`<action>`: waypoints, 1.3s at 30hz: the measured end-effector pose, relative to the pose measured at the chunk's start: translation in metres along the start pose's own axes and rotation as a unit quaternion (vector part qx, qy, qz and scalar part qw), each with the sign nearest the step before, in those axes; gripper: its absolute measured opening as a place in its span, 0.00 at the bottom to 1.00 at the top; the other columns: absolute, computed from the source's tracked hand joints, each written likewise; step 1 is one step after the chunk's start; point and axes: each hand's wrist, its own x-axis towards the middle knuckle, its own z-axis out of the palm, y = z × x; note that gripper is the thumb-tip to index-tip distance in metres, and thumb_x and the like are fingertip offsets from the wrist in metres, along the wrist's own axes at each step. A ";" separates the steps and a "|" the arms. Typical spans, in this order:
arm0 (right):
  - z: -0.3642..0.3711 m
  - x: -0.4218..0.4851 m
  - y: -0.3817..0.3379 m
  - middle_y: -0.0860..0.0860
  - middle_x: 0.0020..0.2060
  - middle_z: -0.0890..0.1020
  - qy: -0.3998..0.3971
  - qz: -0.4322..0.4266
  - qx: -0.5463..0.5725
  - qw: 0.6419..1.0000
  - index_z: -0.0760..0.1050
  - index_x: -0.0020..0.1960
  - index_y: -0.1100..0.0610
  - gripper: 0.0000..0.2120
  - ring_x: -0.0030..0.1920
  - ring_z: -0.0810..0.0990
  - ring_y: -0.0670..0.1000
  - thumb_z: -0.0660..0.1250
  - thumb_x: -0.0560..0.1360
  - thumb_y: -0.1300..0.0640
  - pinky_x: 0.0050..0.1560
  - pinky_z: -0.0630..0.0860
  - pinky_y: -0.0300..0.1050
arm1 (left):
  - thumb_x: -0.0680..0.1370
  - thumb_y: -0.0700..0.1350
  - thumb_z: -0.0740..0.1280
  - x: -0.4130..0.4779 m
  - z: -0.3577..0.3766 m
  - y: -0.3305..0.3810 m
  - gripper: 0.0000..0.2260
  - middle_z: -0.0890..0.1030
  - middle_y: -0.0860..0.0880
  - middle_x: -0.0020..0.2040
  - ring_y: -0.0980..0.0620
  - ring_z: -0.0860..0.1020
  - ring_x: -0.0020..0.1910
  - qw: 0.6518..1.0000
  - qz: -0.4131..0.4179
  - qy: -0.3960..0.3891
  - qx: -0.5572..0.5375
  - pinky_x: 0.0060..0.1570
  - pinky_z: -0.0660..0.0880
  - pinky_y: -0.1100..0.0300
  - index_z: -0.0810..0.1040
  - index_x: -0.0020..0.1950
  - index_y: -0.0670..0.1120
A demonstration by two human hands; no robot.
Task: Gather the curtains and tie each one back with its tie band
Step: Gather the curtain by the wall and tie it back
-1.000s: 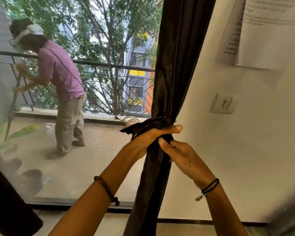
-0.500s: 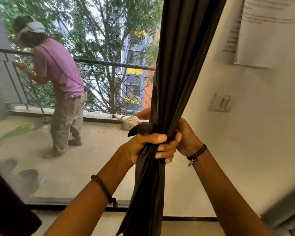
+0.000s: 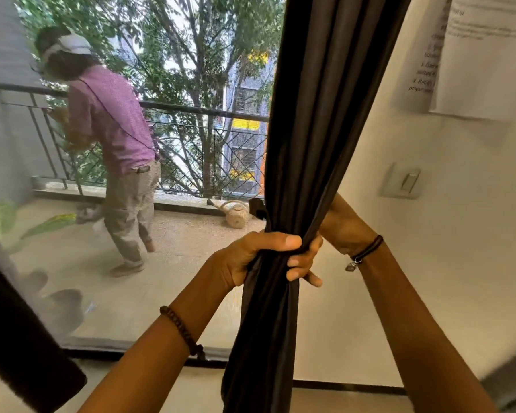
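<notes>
Since half a second ago your right hand point(image 3: 344, 225) has slid further behind the curtain point(image 3: 307, 174), so only the wrist and heel of the palm show past the fabric; whether its fingers are spread or pinching anything, you cannot tell. Your left hand point(image 3: 268, 257) keeps its fist wrapped around the gathered bundle, thumb over the top and fingers curled round the front. A dark end of the tie band point(image 3: 257, 208) pokes out just above and left of that fist, close against the curtain's edge.

You look to be midway through tying this curtain: the fabric is bunched, the band not yet visibly closed. The next move probably calls for bringing the band's far end round from behind to meet the loose end, without letting the fist slacken.

Right of your right wrist the wall switch point(image 3: 402, 181) sits well apart. Beyond the glass, left of your hands, another person point(image 3: 113, 138) works at the balcony railing point(image 3: 203, 111); nothing there hinders you.
</notes>
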 end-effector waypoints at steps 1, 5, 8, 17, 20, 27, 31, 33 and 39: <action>-0.003 -0.002 -0.001 0.39 0.43 0.86 0.032 0.003 0.021 0.999 0.79 0.52 0.53 0.10 0.47 0.85 0.40 0.65 0.78 0.66 0.46 0.79 0.32 | 0.75 0.50 0.73 -0.001 -0.001 0.002 0.15 0.74 0.51 0.35 0.55 0.76 0.33 1.000 0.001 0.021 0.007 0.55 0.77 0.51 0.76 0.53 0.42; -0.007 -0.007 -0.004 0.25 0.50 0.80 0.081 0.001 -0.050 0.995 0.78 0.52 0.33 0.19 0.55 0.76 0.27 0.68 0.80 0.60 0.51 0.70 0.19 | 0.75 0.48 0.72 0.001 -0.002 0.006 0.14 0.70 0.51 0.31 0.56 0.71 0.27 0.990 0.014 0.121 0.066 0.42 0.79 0.57 0.73 0.52 0.41; -0.007 -0.010 0.001 0.25 0.48 0.80 0.120 -0.008 -0.048 0.992 0.75 0.56 0.37 0.18 0.54 0.79 0.30 0.67 0.80 0.61 0.50 0.73 0.22 | 0.74 0.47 0.71 0.006 0.002 0.003 0.12 0.70 0.48 0.30 0.54 0.70 0.25 0.977 0.019 0.193 0.090 0.36 0.78 0.57 0.74 0.51 0.41; -0.017 -0.035 0.008 0.45 0.33 0.83 0.228 0.029 -0.042 0.972 0.80 0.45 0.52 0.08 0.33 0.81 0.44 0.71 0.76 0.47 0.33 0.74 0.30 | 0.71 0.52 0.77 0.009 0.005 -0.009 0.25 0.85 0.50 0.49 0.46 0.83 0.43 0.842 0.170 0.438 0.267 0.42 0.82 0.52 0.74 0.66 0.60; -0.014 -0.046 0.001 0.48 0.30 0.81 0.233 0.044 0.015 0.971 0.81 0.43 0.53 0.11 0.28 0.77 0.44 0.73 0.75 0.45 0.29 0.72 0.32 | 0.73 0.51 0.76 0.007 0.008 -0.007 0.28 0.84 0.53 0.57 0.52 0.84 0.51 0.817 0.222 0.438 0.303 0.48 0.81 0.60 0.69 0.69 0.67; -0.008 -0.064 -0.016 0.54 0.27 0.78 0.192 0.016 0.104 0.976 0.81 0.46 0.55 0.03 0.23 0.72 0.49 0.74 0.76 0.57 0.24 0.69 0.35 | 0.75 0.56 0.73 0.005 0.017 -0.010 0.20 0.79 0.64 0.59 0.62 0.78 0.60 0.711 0.245 0.500 0.430 0.55 0.75 0.70 0.73 0.66 0.66; 0.003 -0.063 -0.030 0.54 0.29 0.79 0.182 -0.005 0.105 0.978 0.79 0.49 0.58 0.05 0.24 0.74 0.52 0.74 0.76 0.60 0.27 0.72 0.36 | 0.80 0.54 0.67 0.004 0.024 -0.012 0.22 0.72 0.56 0.63 0.54 0.74 0.66 0.662 0.247 0.483 0.517 0.61 0.74 0.61 0.71 0.73 0.49; 0.011 -0.061 -0.036 0.51 0.30 0.81 0.182 -0.018 0.095 0.979 0.78 0.49 0.58 0.05 0.25 0.77 0.50 0.74 0.76 0.61 0.28 0.75 0.37 | 0.82 0.57 0.61 0.004 0.032 -0.014 0.23 0.70 0.54 0.65 0.53 0.73 0.65 0.640 0.236 0.503 0.530 0.60 0.75 0.58 0.68 0.74 0.49; 0.026 -0.062 -0.046 0.50 0.37 0.85 0.171 -0.024 0.118 0.978 0.80 0.51 0.56 0.05 0.32 0.84 0.51 0.73 0.76 0.59 0.30 0.78 0.39 | 0.79 0.37 0.66 -0.003 0.044 -0.022 0.22 0.67 0.54 0.57 0.59 0.70 0.57 0.517 0.296 0.550 0.585 0.59 0.71 0.68 0.70 0.73 0.39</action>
